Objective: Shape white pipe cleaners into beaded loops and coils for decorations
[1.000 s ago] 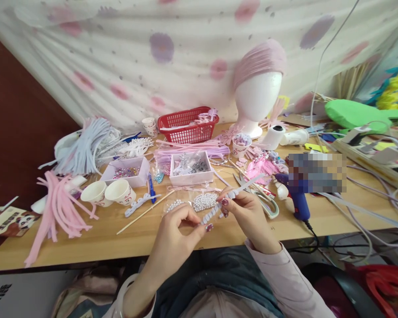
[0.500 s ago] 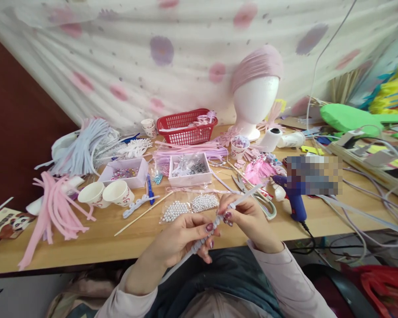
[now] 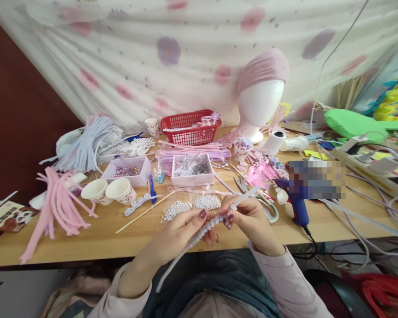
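Between my hands runs a pale lilac-white pipe cleaner (image 3: 199, 235), coiled or braided into a bumpy strip along its middle, with straight ends sticking out. My left hand (image 3: 182, 229) pinches the bumpy part between thumb and fingers; its lower end hangs down over my lap. My right hand (image 3: 248, 217) grips the strip near its upper end, which points up and right. Just beyond my fingers lie bags of white pearl beads (image 3: 206, 202). Scissors (image 3: 268, 207) with pale green handles rest behind my right hand, which partly hides them.
Paper cups (image 3: 121, 192), a blue pen (image 3: 152, 189), a wooden stick (image 3: 146, 212) and pink pipe cleaners (image 3: 58, 207) lie left. Boxes of beads (image 3: 193, 180) and a red basket (image 3: 190, 132) stand behind. At right are a foam head (image 3: 260, 104), a blue glue gun (image 3: 300, 210) and cables.
My left thumb has shifted up and left, showing more of the bumpy strip. The strip's lower end now hangs in plain sight. The view has shifted slightly.
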